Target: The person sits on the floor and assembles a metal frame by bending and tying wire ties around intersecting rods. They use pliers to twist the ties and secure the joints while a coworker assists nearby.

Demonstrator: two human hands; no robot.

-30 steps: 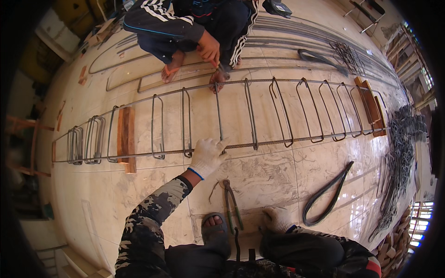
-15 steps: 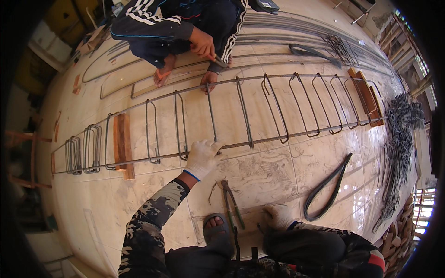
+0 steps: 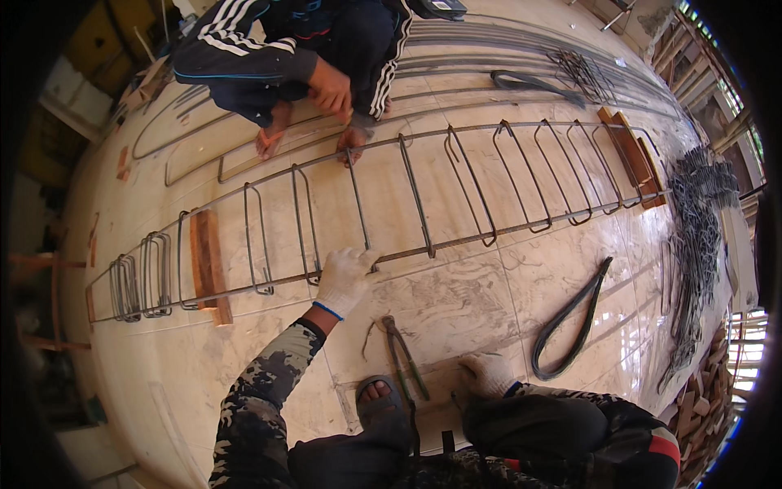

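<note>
A long rebar cage point(image 3: 456, 239) with several square stirrups lies across the floor in front of me. My left hand point(image 3: 346, 277), in a white glove, is closed around its near bar where a stirrup point(image 3: 358, 200) meets it. My right hand point(image 3: 487, 375), also gloved, rests low beside my right knee with its fingers curled; a small dark piece shows under it, too hidden to name. Between my hands and my sandalled foot lie pincers point(image 3: 401, 354) with green handles. Opposite me, a squatting person's hands point(image 3: 332, 90) work at the far bar of the same stirrup.
Wood blocks point(image 3: 210, 261) prop the cage at the left and right point(image 3: 634, 155). A looped bundle of tie wire point(image 3: 570, 322) lies right of me, a stirrup pile point(image 3: 696, 220) farther right. Long bars point(image 3: 505, 45) and another wire loop point(image 3: 538, 84) lie behind the cage.
The other person's upper hand, with its orange-handled tool, has come down and left toward the far bar. My left hand keeps its grip; my view has shifted slightly.
</note>
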